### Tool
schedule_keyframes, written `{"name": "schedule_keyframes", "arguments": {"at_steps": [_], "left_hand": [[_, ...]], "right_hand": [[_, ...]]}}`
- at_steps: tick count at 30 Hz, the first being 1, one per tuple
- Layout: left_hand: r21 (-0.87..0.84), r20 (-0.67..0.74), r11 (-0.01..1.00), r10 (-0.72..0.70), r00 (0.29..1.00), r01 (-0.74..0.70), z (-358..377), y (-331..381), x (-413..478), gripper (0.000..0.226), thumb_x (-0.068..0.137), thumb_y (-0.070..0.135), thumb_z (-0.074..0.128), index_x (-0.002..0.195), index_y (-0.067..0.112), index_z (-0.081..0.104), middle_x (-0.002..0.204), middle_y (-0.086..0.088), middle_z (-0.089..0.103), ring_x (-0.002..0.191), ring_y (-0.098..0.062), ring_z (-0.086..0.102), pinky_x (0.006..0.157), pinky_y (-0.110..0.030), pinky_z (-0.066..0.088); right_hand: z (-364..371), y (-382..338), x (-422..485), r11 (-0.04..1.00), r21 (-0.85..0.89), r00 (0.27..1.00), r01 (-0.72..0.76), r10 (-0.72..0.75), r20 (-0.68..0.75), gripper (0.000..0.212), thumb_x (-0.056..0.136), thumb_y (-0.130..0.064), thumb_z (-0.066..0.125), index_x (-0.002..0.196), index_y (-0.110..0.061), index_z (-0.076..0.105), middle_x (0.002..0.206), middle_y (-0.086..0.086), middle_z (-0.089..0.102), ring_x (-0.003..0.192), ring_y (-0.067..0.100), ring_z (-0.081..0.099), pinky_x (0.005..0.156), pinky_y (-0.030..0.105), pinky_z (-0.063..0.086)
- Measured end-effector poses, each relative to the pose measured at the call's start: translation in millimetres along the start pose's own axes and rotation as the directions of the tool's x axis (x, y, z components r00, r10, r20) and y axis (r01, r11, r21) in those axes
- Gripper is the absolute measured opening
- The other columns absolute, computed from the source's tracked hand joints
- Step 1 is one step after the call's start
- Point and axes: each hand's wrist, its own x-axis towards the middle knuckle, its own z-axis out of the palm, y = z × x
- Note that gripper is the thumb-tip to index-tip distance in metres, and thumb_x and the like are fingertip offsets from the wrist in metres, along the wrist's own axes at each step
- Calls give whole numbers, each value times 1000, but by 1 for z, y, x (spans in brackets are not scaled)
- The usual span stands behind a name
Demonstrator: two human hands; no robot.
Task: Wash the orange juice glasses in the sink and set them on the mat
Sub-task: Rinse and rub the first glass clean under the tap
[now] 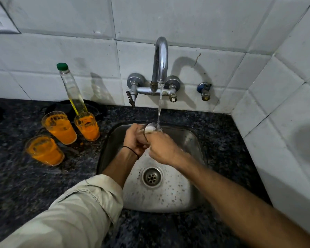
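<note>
- The left grip (135,138) curls round a small clear glass (150,129) above the steel sink (191,140).
- The right grip (162,149) holds it too, touching the left.
- It leans, mouth up under the water stream (159,108).

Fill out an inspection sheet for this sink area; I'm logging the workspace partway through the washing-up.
Surface: dark speckled counter; steel sink wet and spotted with suds.
Job's things: one glass held under the running tap; three juice glasses stand left of the sink, orange inside; mat not clearly seen.
Clutter: clear bottle with a green cap and yellow liquid, behind the juice glasses.
Grippers: left hand grips the glass; right hand curls round its near end.
Cables: nothing seen.
Surroundings: white tiled wall; switch plate top left; small valve right of the tap.
</note>
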Motion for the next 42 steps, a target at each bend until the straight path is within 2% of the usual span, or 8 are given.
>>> {"name": "schedule_keyframes", "arguments": {"at_steps": [5,9,14,18,23,32,37,42], "left_hand": [[258,-87,951,-153,984,170,-7,-2,-1,29,95,35,43,85,13,58,57,-1,50,38,-12,40,33,-15,24],[206,-202,973,-64,977,106,-1,-9,2,26,90,34,47,72,18,55,57,0,49,42,-14,39,40,-18,23],[35,-375,999,11,927,2,-8,-21,8,22,81,22,50,60,20,44,58,0,40,49,-15,43,48,-23,37],[-5,-261,1000,16,965,-18,-13,-11,4,46,93,18,38,47,20,39,45,3,34,37,-11,35,37,-15,31],[187,-153,972,-115,981,143,-12,-20,-1,34,94,35,35,80,10,55,63,-7,45,39,-16,39,34,-12,23],[79,-302,997,14,953,10,-13,-30,12,13,67,29,61,68,22,50,69,-3,41,75,-29,43,61,-34,44],[6,-306,1000,-24,952,28,-7,-13,-1,44,92,28,42,50,19,51,45,2,47,36,-14,45,38,-17,32],[141,-219,982,-96,971,129,-4,-13,-4,31,93,33,36,75,12,51,60,-5,45,38,-17,38,34,-12,22]], "right_hand": [[-30,23,-5,657,-609,896,444,-327,300,30,89,-8,53,114,-19,64,122,0,63,127,18,52,124,48,5],[-19,10,0,997,-76,980,-8,23,198,29,89,-9,54,116,-17,63,123,5,65,122,22,56,114,42,30],[17,-25,13,662,655,842,-363,534,-73,29,92,-22,57,63,-19,54,71,-2,63,71,17,61,65,32,48],[35,1,-4,967,250,940,51,39,-339,12,80,-9,57,83,-18,64,93,2,65,93,19,56,76,35,47],[-19,51,3,698,-505,861,508,-411,299,30,83,-9,62,111,-19,69,124,1,67,124,21,55,118,41,23],[14,-31,10,775,436,812,-457,564,-151,25,98,-28,50,88,-14,69,89,4,67,77,20,58,61,27,41],[33,9,-21,984,116,900,137,-75,-429,23,81,0,54,101,-8,63,104,7,64,102,23,55,81,40,52],[-12,68,-6,791,-414,884,451,-458,88,42,79,-1,61,119,-12,68,125,9,69,116,30,63,94,40,49]]}}
